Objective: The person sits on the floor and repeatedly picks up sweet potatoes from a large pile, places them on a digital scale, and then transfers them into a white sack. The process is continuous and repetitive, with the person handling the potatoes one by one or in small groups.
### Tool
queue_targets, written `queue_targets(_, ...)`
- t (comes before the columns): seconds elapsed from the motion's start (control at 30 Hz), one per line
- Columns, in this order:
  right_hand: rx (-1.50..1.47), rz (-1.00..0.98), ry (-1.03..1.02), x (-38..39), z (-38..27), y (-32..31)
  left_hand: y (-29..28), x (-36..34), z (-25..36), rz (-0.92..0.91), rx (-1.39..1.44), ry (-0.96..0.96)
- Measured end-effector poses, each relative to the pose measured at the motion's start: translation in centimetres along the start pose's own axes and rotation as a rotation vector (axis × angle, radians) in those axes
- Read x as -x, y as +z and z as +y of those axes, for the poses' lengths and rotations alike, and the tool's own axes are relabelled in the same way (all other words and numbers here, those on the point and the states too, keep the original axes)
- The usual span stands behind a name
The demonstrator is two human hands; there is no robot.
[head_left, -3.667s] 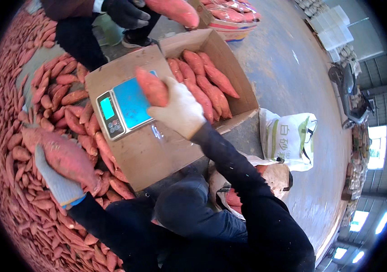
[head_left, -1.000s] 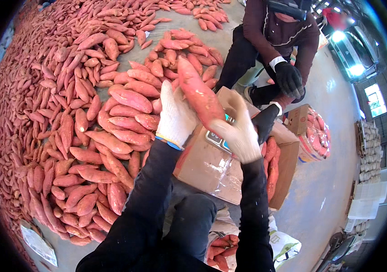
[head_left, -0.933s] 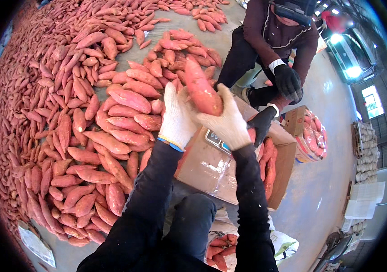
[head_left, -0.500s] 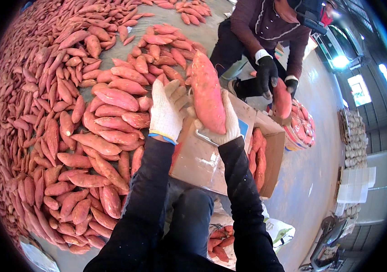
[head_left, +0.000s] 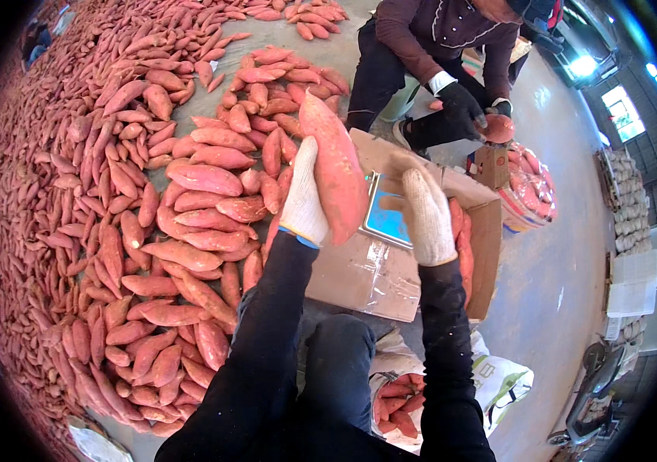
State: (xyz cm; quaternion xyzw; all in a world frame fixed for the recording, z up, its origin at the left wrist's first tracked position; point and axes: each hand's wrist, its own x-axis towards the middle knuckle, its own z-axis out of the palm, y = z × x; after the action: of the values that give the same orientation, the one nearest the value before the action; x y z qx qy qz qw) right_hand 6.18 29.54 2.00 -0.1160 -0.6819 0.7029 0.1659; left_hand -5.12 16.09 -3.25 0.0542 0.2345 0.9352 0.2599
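Note:
A large pink-red sweet potato [head_left: 334, 165] stands nearly upright in my left hand [head_left: 305, 199], whose white knitted glove is closed round its left side. My right hand [head_left: 427, 212], gloved alike, is off the sweet potato with its fingers stretched out and slightly blurred; it holds nothing. Beneath it lies a small scale with a blue top [head_left: 386, 218], partly covered by the hand, on a taped cardboard box [head_left: 367, 277]. Just right of that hand, an open cardboard carton [head_left: 486, 262] has sweet potatoes inside.
A huge heap of sweet potatoes [head_left: 136, 285] spreads over the floor at left. Opposite, a co-worker in dark gloves [head_left: 463, 112] holds another sweet potato [head_left: 499, 129] above a filled bag [head_left: 527, 189]. An open sack of sweet potatoes [head_left: 399, 404] lies by my knee.
My right hand has let go of the sweet potato and moved right, over the scale. My left hand has closed on it alone. The co-worker's sweet potato has turned and moved slightly.

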Motion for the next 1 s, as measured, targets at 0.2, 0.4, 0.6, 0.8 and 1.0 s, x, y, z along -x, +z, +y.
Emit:
queue_targets(0.2,0.079,0.14,0.035,2.9,-0.2,-1.4,-1.6,0.0,-1.6,-0.338,0.237,-0.184)
queue_targets(0.4,-0.018,0.125,-0.072,5.2,-0.2,-2.3,0.9,1.2,-7.0,-0.277,0.323,-0.428)
queue_targets(0.6,-0.499,0.389,0.06,12.8,2.7,-6.1,3.3,5.0,-10.5,-0.356,-0.943,-0.206)
queue_targets(0.8,-0.69,0.504,0.094,15.7,6.6,-10.8,4.2,1.3,-8.5,-0.043,-0.597,-0.161)
queue_targets(1.0,0.363,0.547,0.078,6.6,8.1,-6.3,2.3,0.1,-4.0,0.186,-0.446,0.118)
